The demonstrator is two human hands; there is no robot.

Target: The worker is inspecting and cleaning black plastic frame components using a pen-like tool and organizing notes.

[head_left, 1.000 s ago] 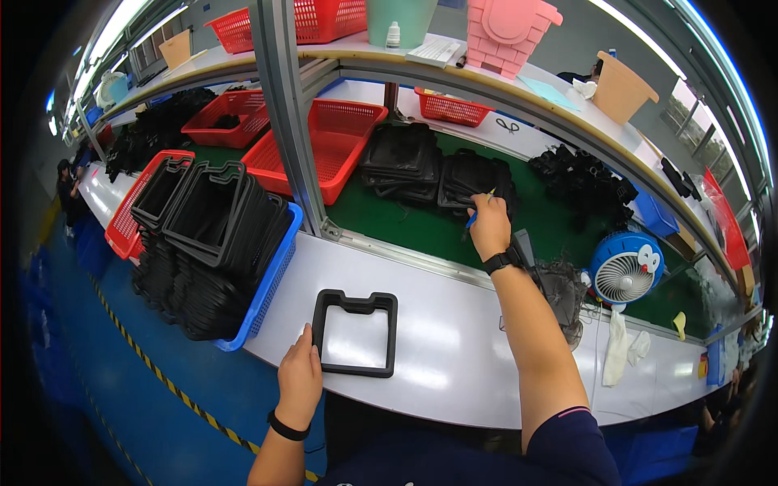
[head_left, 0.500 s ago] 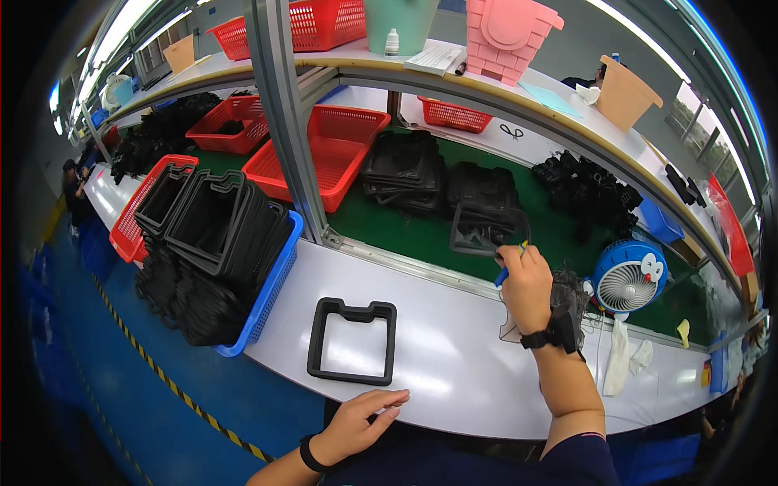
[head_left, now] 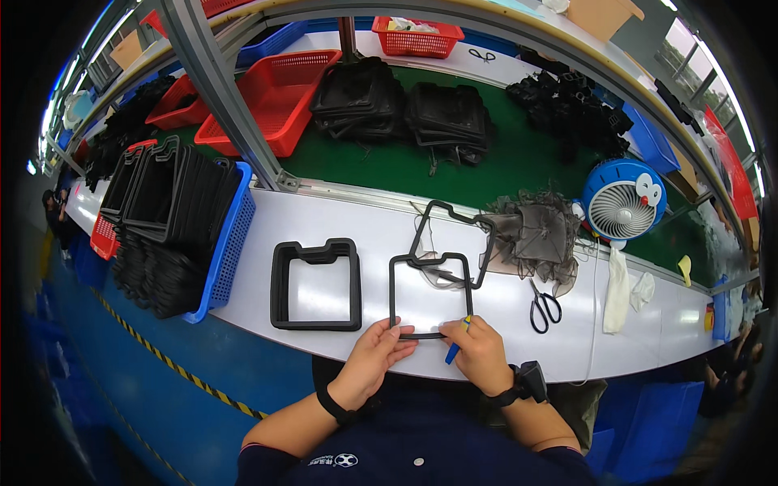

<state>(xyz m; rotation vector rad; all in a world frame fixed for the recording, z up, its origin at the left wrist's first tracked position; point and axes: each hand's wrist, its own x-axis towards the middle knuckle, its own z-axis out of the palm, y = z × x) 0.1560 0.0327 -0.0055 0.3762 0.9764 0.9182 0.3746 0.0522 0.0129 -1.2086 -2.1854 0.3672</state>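
Seemingly midway, a frame (head_left: 392,293) is pinched over the surface (head_left: 259,231) by the fingers of the left hand (head_left: 376,353) and right hand (head_left: 481,355), the latter also gripping a blue tool (head_left: 451,354), while a loose frame (head_left: 485,256) is left behind and whether the stack (head_left: 320,326) is finished cannot be told.

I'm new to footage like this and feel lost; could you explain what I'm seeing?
Every picture comes from a wide fisheye camera on someone's head, looking down, so straight edges bend. There's no machine: the person's bare left hand and right hand work here. Their fingers hold the near edge of a thin black frame; the right also holds a small blue-and-yellow tool. On the white table lie a thicker black frame, perhaps stacked, and scissors.
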